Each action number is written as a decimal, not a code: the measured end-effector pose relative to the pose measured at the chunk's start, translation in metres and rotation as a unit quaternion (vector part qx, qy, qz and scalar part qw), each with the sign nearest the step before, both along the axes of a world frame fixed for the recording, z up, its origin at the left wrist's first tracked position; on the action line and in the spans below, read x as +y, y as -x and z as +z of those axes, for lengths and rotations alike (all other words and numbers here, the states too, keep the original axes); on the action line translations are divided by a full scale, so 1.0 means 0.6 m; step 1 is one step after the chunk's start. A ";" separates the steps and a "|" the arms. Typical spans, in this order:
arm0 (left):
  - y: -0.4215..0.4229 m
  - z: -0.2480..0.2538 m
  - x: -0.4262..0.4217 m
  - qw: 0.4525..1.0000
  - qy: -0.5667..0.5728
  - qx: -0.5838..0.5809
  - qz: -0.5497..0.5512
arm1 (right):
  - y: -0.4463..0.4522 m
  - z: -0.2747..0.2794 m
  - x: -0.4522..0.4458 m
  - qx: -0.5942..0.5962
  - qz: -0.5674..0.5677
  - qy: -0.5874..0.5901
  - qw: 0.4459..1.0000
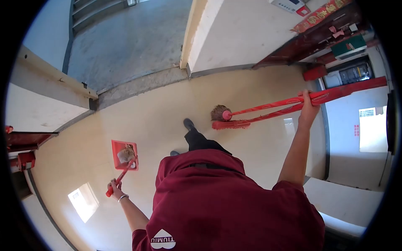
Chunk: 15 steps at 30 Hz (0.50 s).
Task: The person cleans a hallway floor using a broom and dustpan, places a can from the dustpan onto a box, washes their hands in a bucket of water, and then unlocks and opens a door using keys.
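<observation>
My left hand is closed around the red handle of a dustpan, whose pan hangs or rests over the floor on the left. Greyish-brown debris and something pale lie in the pan. On the right, my right hand grips two long red handles together. One ends in a round brown mop head with a pink collar; the other ends in a red-bristled broom beside it.
A doorway at the upper left has a concrete threshold, with steps beyond. Along the right wall are a red box and a green box. A white ledge stands at the lower right.
</observation>
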State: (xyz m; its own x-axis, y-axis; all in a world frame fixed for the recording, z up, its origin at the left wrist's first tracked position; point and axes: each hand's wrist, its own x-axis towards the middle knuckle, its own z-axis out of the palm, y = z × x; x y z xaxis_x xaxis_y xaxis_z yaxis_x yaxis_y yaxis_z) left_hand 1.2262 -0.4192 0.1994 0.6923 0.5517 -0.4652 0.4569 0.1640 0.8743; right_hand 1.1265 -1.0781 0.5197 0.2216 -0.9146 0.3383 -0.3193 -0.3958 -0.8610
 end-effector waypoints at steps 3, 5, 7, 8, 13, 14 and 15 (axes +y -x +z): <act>-0.028 0.003 -0.007 1.000 -0.007 -0.022 -0.008 | -0.018 -0.072 -0.051 0.058 0.032 -0.018 0.998; -0.041 -0.009 0.005 0.999 -0.027 -0.025 -0.007 | -0.037 -0.157 -0.114 0.068 0.073 -0.047 0.994; -0.045 0.031 -0.022 0.999 -0.017 -0.037 0.013 | -0.057 -0.232 -0.162 0.054 0.068 -0.110 0.990; -0.052 0.034 -0.029 0.998 -0.018 -0.046 0.044 | -0.080 -0.272 -0.188 0.070 0.047 -0.111 0.990; -0.059 0.106 -0.098 0.990 -0.036 -0.059 0.121 | -0.121 -0.434 -0.321 0.087 0.032 -0.150 0.984; -0.076 0.107 -0.108 0.987 -0.042 -0.044 0.146 | -0.161 -0.415 -0.305 0.125 0.033 -0.099 0.987; -0.096 0.107 -0.115 0.987 -0.042 -0.038 0.150 | -0.217 -0.382 -0.288 0.130 0.036 -0.098 0.986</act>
